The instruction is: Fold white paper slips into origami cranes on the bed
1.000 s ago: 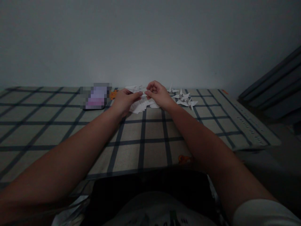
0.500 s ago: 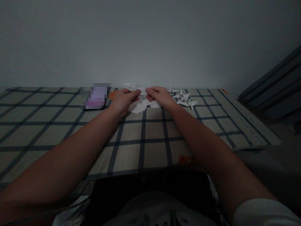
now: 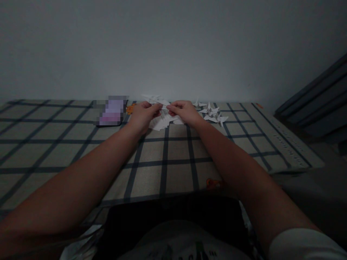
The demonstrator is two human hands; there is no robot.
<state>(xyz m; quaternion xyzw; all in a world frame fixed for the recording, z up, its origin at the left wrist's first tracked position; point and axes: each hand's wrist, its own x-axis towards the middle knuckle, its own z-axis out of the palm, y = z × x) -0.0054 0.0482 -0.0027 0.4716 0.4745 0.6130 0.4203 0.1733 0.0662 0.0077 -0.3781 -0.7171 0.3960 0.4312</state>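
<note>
My left hand [image 3: 142,114] and my right hand [image 3: 183,111] meet over the far middle of a checked cloth [image 3: 162,159]. Both pinch a small folded piece of white paper [image 3: 162,104] held just above the cloth, fingertips almost touching. Under and behind the hands lies a loose pile of white paper sheets [image 3: 159,123]. To the right of my right hand sits a cluster of several folded white paper cranes [image 3: 213,113]. The scene is dim and the fold's shape is hard to read.
A blurred-out purple object on a dark flat base [image 3: 111,112] lies left of my left hand, with a small orange thing [image 3: 130,108] beside it. A plain wall rises behind. Dark slanted boards [image 3: 317,104] stand at the right. The cloth's edge [image 3: 295,151] drops off at right.
My right hand has come down from a raised, curled pose to the level of the left hand. The paper piece has been drawn out flatter between the two hands.
</note>
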